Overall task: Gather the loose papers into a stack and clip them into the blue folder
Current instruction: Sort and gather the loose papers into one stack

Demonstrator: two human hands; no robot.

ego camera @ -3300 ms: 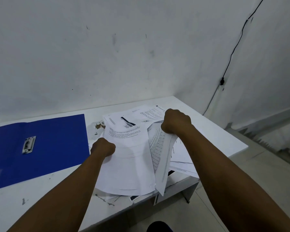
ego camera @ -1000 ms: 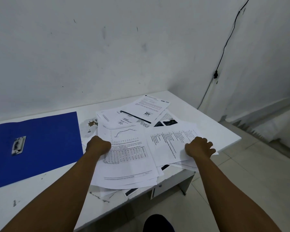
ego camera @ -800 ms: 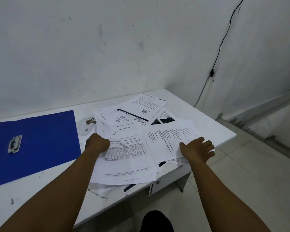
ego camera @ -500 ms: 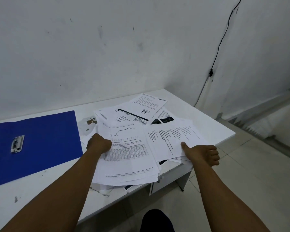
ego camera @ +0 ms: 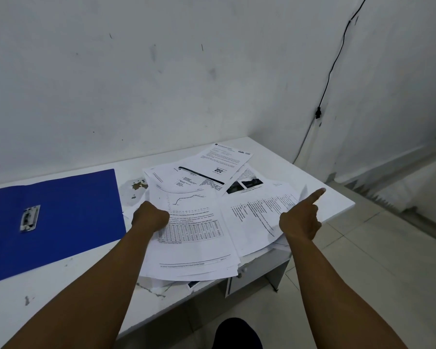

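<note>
From the head camera: saw loose papers (ego camera: 199,222) spread in a messy fan on the right half of the white desk (ego camera: 61,285), some sheets hanging past the near edge. Found the left hand (ego camera: 150,219) curled, gripping the left side of the pile beside the chart sheet (ego camera: 186,205). Found the right hand (ego camera: 301,220) at the right side of the pile, first finger stuck out straight toward the far right corner, other fingers curled, a lifted sheet of text (ego camera: 259,215) bending up against it; could not tell if pinched. Lay well to the left of both hands: the blue folder (ego camera: 68,217), open and flat, its metal clip (ego camera: 30,217) pointing away. Nearer the folder: the left hand. Likely next: pushing the sheets leftward together. Open desk showed between pile and folder; little room at the right and near edges, so sheets could slip off.
</note>
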